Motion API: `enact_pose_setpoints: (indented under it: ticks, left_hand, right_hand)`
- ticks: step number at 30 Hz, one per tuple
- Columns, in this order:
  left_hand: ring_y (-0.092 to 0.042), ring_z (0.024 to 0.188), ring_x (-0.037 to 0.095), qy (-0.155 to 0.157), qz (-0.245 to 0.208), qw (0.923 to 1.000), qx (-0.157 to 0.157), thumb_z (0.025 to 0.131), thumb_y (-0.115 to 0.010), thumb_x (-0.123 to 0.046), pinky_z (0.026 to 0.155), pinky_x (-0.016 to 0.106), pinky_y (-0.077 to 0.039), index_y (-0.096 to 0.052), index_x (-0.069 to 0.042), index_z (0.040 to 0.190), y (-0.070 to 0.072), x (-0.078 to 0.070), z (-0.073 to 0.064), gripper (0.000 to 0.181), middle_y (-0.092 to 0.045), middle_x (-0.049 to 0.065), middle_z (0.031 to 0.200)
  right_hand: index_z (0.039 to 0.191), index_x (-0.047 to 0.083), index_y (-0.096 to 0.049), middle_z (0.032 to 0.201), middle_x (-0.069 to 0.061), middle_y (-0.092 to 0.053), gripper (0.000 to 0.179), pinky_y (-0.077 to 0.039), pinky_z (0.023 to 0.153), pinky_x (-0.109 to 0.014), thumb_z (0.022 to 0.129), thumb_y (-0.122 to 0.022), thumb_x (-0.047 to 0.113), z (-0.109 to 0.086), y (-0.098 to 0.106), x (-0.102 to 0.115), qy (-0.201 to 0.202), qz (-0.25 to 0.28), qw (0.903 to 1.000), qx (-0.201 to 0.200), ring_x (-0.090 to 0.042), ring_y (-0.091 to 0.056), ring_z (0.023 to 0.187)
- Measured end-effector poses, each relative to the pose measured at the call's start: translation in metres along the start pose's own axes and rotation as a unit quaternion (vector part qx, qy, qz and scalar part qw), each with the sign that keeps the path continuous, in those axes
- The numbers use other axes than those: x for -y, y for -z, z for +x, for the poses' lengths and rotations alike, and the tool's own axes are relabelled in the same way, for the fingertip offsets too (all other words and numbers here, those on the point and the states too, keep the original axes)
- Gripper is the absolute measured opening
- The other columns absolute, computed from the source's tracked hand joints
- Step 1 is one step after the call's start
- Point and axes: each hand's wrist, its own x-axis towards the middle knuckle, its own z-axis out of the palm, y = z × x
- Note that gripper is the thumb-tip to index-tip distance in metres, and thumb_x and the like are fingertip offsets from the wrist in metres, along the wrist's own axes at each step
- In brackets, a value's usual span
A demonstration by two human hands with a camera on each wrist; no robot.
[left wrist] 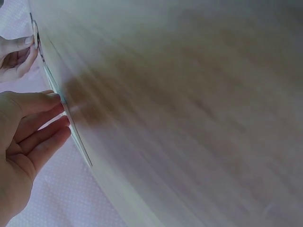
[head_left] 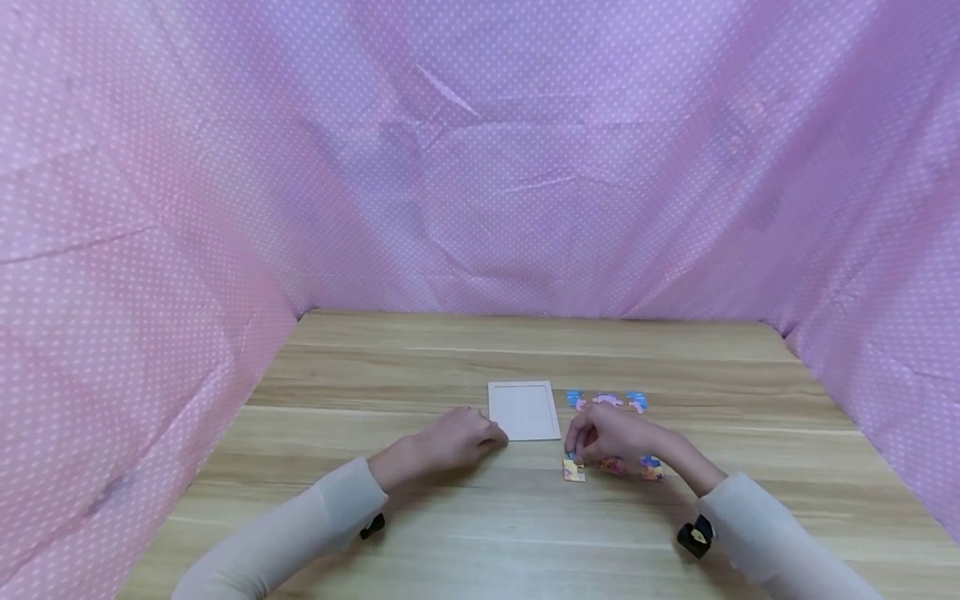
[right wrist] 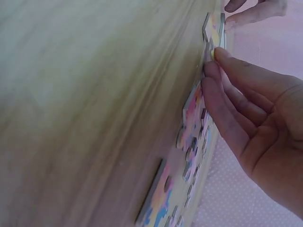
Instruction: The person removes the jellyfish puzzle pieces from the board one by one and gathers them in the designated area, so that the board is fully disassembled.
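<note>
A white shallow puzzle tray (head_left: 525,412) lies flat near the middle of the table. My left hand (head_left: 461,437) holds its near left corner, thumb and fingertips at the rim in the left wrist view. Just right of the tray, my right hand (head_left: 607,433) pinches a small jigsaw piece (right wrist: 213,55) between thumb and fingers, mostly covered by them. Close below those fingertips lies a yellow jigsaw piece (head_left: 573,472). A reddish-orange piece (head_left: 612,465) and a blue-and-yellow piece (head_left: 652,469) lie under and beside the right hand.
Behind the right hand is a row with a blue piece (head_left: 575,399), a purple piece (head_left: 607,399) and another blue piece (head_left: 637,401). The wooden table (head_left: 420,358) is enclosed by a pink dotted curtain (head_left: 480,208) at the back and sides.
</note>
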Motion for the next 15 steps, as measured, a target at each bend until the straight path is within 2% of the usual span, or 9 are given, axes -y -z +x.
enact_pose_setpoints:
  ticks: [2,4,7,9,12,15]
  left_hand:
    - [-0.038,0.063,0.002,0.005,-0.003,1.0000,0.004,0.096,-0.062,0.000,0.058,0.016,-0.038,-0.068,-0.013,0.079,0.001,-0.001,0.000,0.023,-0.052,-0.010,0.068]
    - [-0.042,0.065,0.000,0.012,-0.009,0.9999,0.008,0.097,-0.063,-0.002,0.062,0.017,-0.044,-0.073,-0.014,0.084,0.002,-0.001,0.000,0.020,-0.059,-0.010,0.071]
    - [-0.051,0.070,-0.002,0.025,-0.028,0.9992,0.012,0.098,-0.065,-0.006,0.070,0.019,-0.051,-0.077,-0.013,0.094,0.004,-0.003,0.000,0.015,-0.071,-0.008,0.083]
    - [-0.058,0.075,-0.001,0.034,-0.046,0.9983,0.013,0.099,-0.064,-0.007,0.075,0.020,-0.053,-0.078,-0.010,0.099,0.004,-0.005,-0.001,0.014,-0.074,-0.004,0.090]
    - [-0.067,0.092,0.007,0.055,-0.063,0.9964,0.004,0.100,-0.063,-0.008,0.086,0.024,-0.054,-0.076,-0.005,0.109,0.004,-0.008,-0.003,0.016,-0.075,0.002,0.104]
    - [-0.066,0.111,0.019,0.090,-0.078,0.9927,-0.018,0.101,-0.060,-0.006,0.095,0.033,-0.052,-0.071,-0.001,0.119,0.006,-0.011,-0.008,0.022,-0.072,0.009,0.117]
  right_hand:
    - [0.091,0.006,-0.074,0.085,-0.001,-0.070,0.011,-0.057,0.067,-0.026,0.085,-0.077,-0.003,0.000,0.000,0.000,0.003,-0.003,1.0000,-0.001,-0.009,-0.065,0.075]
    - [0.091,0.006,-0.074,0.085,0.000,-0.070,0.010,-0.057,0.067,-0.025,0.085,-0.077,-0.002,0.000,-0.002,0.001,0.003,-0.004,1.0000,0.000,-0.009,-0.065,0.075]
    - [0.094,0.006,-0.074,0.086,0.000,-0.070,0.009,-0.057,0.067,-0.026,0.088,-0.074,-0.001,-0.002,-0.004,0.000,0.011,-0.001,0.9999,-0.001,-0.009,-0.065,0.075]
    - [0.096,0.006,-0.074,0.088,0.000,-0.070,0.008,-0.056,0.068,-0.025,0.090,-0.072,0.000,-0.005,-0.004,-0.002,0.018,0.001,0.9998,-0.013,-0.009,-0.065,0.077]
    - [0.099,0.003,-0.073,0.091,-0.003,-0.071,0.008,-0.056,0.070,-0.026,0.095,-0.067,0.001,-0.014,-0.001,-0.003,0.026,0.014,0.9985,-0.046,-0.011,-0.065,0.080]
    - [0.104,-0.003,-0.072,0.095,-0.010,-0.072,0.013,-0.057,0.070,-0.029,0.099,-0.062,0.003,-0.030,0.006,-0.005,0.030,0.037,0.9955,-0.082,-0.014,-0.066,0.082]
